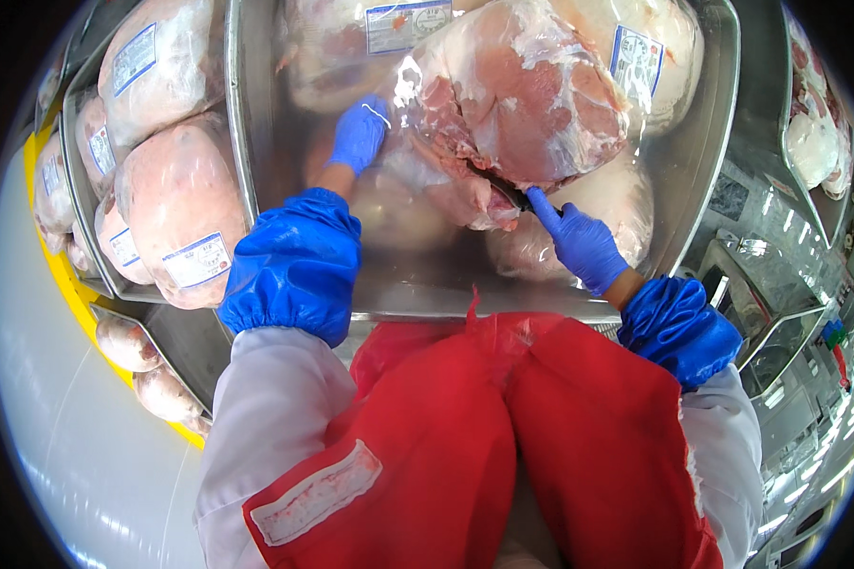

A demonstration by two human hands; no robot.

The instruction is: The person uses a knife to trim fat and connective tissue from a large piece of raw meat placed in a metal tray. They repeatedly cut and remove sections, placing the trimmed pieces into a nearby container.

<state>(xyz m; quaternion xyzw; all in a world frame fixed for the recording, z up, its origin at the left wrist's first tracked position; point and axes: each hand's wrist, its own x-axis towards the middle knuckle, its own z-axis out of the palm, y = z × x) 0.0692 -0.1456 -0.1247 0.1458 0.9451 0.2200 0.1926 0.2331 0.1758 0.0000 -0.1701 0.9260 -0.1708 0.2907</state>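
A large cut of raw pink meat [531,95] lies on bagged meat [569,228] inside a steel tub [716,133], with a long slit across its lower left part. My right hand [579,242], blue-gloved, is closed on a knife [510,194], forefinger stretched along it; the blade is partly hidden in the slit. My left hand [359,133], also blue-gloved, is closed at the meat's left edge among clear plastic; what its fingers hold is unclear. A thin white cord or strip shows across its fingers.
A steel tub of labelled bagged meat [171,209] stands at the left, another [147,379] lower down beside a yellow edge [66,284]. More meat [811,142] sits in a tray at the far right, above steel containers [750,303]. My red apron [427,455] is below the tub.
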